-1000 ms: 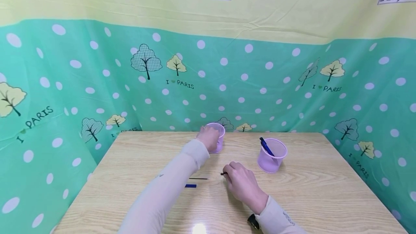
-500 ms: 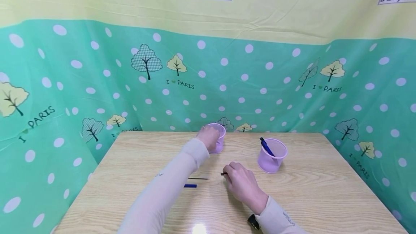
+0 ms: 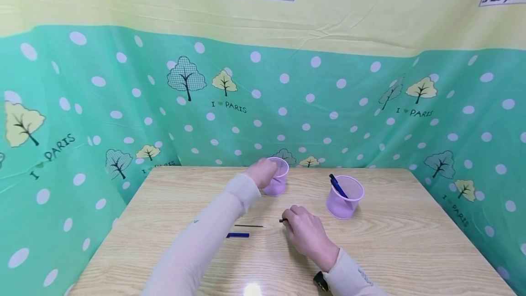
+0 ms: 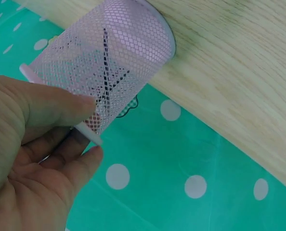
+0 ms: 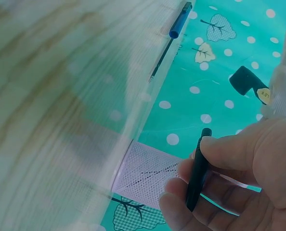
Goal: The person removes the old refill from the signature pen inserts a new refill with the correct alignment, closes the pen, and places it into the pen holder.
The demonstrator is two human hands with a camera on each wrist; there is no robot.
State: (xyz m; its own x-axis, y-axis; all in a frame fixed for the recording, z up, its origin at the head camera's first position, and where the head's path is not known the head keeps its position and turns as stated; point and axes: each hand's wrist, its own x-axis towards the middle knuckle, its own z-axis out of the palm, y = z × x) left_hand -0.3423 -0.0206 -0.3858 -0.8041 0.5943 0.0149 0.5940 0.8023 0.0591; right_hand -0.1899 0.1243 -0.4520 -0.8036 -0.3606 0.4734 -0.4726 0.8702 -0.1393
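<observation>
The left hand [image 3: 261,173] appears to pinch the rim of the taller mesh cup [image 3: 277,189], thumb outside the wall. In front of this cup, the right hand [image 3: 307,235] pinches a short black barrel [image 5: 198,175] between thumb and fingers. Good practice: keep the cup's base flat on the surface [image 3: 394,245] and the barrel's ends uncovered.

Seen from above, from the right hand [image 3: 308,234], the far cup [image 3: 277,186] at eleven o'clock and near cup [image 3: 343,205] at two look like smooth-rimmed mesh; the dark tube [image 5: 197,173], smooth plastic; the table [image 3: 390,241], glossy grained wood; the curtain [image 3: 296,118], creased cloth.
</observation>
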